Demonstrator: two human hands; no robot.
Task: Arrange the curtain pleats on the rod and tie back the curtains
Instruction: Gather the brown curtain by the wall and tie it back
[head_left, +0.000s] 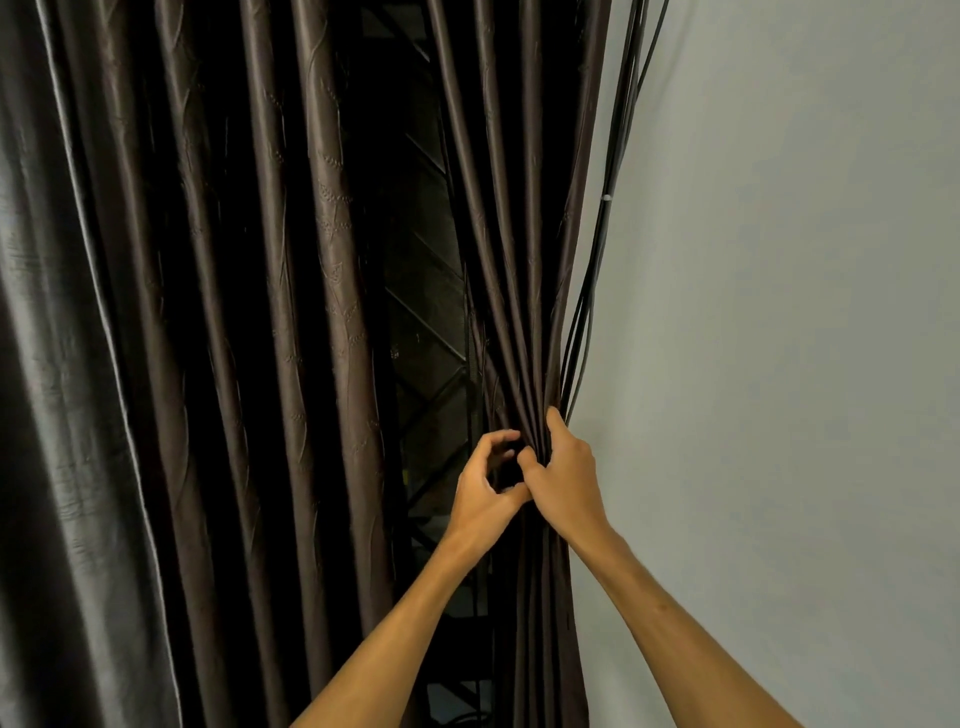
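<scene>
- Brown embossed right curtain panel (511, 291): pleats drawn into one narrow bunch, which sits inside the right hand's fingers
- right hand (563, 478): fingers clenched round the gathered pleats, thumb on the near side
- left hand (480, 493): fingers curled into a ring just left of the right fingers, thumbs touching; whether fabric lies inside the ring, cannot tell
- left curtain panel (208, 312): hangs loose, well left of both sets of fingers
- black cables (587, 322): run down the grey wall (779, 312), above and just right of the right fingers
- dark grille (426, 312): shows in the gap above the left fingers
</scene>
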